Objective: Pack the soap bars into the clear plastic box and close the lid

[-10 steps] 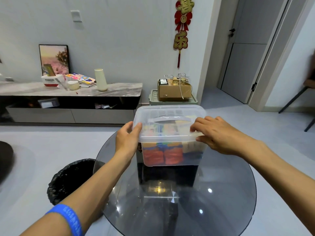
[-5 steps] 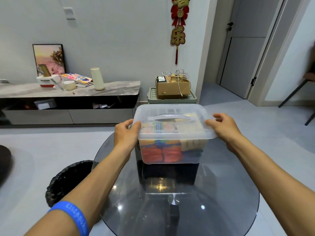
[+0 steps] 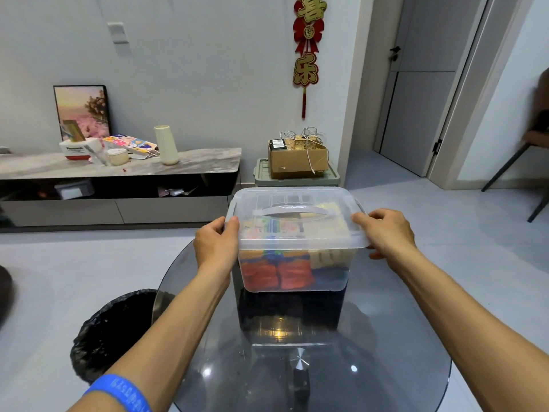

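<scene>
The clear plastic box (image 3: 292, 285) stands on the round dark glass table (image 3: 395, 337), with its lid (image 3: 297, 230) lying flat on top. Through the wall show packed soap bars (image 3: 276, 273), orange-red ones low at the front, a pale one and a blue one to their right. My left hand (image 3: 215, 243) grips the lid's left edge, thumb on top. My right hand (image 3: 386, 231) holds the lid's right edge, fingers over the rim and thumb below it. A folded handle lies in the lid's middle.
A black-lined bin (image 3: 114, 331) stands on the floor left of the table. Behind are a low marble-topped cabinet (image 3: 190, 162) with a vase and clutter, and a cardboard box (image 3: 297, 159) on a green crate. A chair leg (image 3: 505, 168) is at far right.
My right hand slid from the top of the lid out to its right edge and closed on the rim. My left hand stayed on the left edge. The view drifted slightly.
</scene>
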Motion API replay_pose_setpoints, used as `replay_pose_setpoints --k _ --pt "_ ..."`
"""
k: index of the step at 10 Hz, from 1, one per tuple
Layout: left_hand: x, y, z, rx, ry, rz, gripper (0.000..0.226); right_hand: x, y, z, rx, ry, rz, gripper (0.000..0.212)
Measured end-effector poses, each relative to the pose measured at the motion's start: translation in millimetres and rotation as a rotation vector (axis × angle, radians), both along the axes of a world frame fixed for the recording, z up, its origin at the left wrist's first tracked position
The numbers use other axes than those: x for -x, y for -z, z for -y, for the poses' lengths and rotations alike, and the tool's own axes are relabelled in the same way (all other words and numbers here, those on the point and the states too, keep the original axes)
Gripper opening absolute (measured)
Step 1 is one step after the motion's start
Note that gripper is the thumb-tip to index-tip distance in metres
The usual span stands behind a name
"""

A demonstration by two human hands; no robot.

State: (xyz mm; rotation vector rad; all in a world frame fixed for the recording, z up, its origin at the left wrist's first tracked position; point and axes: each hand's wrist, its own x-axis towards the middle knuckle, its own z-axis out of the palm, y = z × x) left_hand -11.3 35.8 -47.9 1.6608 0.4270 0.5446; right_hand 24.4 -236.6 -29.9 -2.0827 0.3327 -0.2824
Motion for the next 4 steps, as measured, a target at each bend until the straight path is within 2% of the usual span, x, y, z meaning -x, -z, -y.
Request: replay_pose_setpoints --k 1,2,3,4 --pt "-0.5 2.3 -2.6 -0.009 -0.009 0.015 0.024 -1.7 -0.9 -2.1 -0.041 -0.02 0.018 0.028" --pt "-1.5 3.4 0.8 0.041 -0.007 0.053 0.025 -8.2 -0.5 -5.9 0.016 0.02 0.114 0.022" --pt "0.7 0.8 3.6 0.054 0.004 0.05 0.024 -6.9 1.7 -8.0 0.017 0.002 0.124 0.024" --pt "5.0 -6.1 -9.4 0.047 0.002 0.032 0.028 5.1 -1.2 1.3 0.131 0.023 0.122 0.043"
